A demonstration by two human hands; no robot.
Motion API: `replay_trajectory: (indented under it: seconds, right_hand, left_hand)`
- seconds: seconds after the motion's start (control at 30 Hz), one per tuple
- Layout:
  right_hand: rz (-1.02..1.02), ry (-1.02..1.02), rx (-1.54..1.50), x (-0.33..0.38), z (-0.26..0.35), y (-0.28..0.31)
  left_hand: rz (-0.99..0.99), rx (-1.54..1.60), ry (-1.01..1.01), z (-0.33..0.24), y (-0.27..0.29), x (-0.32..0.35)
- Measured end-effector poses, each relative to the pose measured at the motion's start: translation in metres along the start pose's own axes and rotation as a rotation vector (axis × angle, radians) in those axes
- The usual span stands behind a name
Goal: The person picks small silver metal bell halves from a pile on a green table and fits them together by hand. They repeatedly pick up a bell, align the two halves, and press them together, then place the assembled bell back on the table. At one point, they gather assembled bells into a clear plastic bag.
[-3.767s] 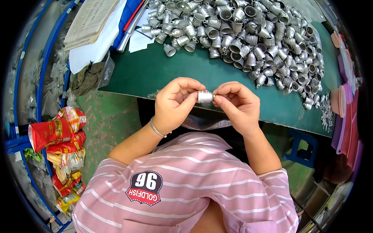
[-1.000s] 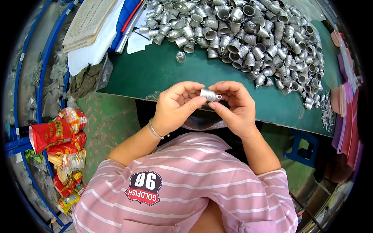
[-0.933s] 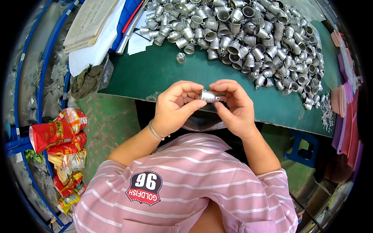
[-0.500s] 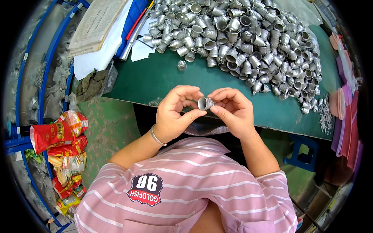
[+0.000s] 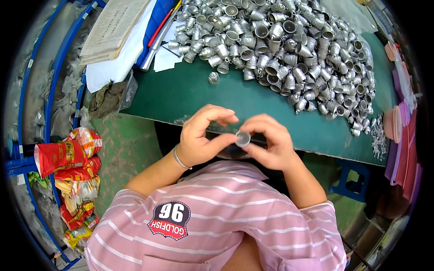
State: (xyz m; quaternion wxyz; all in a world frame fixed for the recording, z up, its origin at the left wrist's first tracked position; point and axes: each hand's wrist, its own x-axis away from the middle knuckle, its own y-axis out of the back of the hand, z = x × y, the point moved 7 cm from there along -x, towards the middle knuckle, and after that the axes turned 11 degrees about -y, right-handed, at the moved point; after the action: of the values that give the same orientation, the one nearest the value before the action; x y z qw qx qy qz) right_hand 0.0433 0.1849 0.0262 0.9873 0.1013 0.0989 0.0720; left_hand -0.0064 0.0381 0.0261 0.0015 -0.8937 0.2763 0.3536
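My right hand (image 5: 272, 143) pinches a small silver metal bell (image 5: 242, 138) between thumb and fingers, just off the near edge of the table. The bell's round open mouth faces up toward me. My left hand (image 5: 199, 137) is beside it, its thumb tip at the bell's rim and its fingers curved apart above, not gripping. On the green table (image 5: 181, 97) beyond, one loose bell (image 5: 214, 77) sits by itself, in front of a large heap of similar bells (image 5: 289, 58).
Small metal bits (image 5: 379, 137) lie at the table's right end, near stacked pink and purple bins (image 5: 398, 144). A clear box with a grey cloth (image 5: 108, 99), papers (image 5: 113, 36) and pens are at left. A blue stool (image 5: 352, 180) stands below; red packets (image 5: 61, 158) hang on blue shelving.
The bell has turned from lying sideways to mouth up and come slightly nearer to me. My left fingers have lifted away from it, while my right hand keeps its hold.
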Motion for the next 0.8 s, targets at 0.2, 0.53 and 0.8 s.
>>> replay_trajectory:
  seconds: [0.2,0.53,0.8]
  right_hand:
    - [0.215,-0.004,0.484,0.011,0.008,-0.017]
    - [-0.187,-0.122,0.348,-0.007,0.006,0.015]
    - [-0.221,-0.247,-0.261,0.002,-0.021,0.01]
  left_hand:
    - [-0.106,-0.633,0.216,0.035,0.042,-0.027]
    - [0.065,-0.441,0.165,0.033,0.008,-0.029]
    - [-0.074,0.079,0.289,0.016,-0.024,0.002]
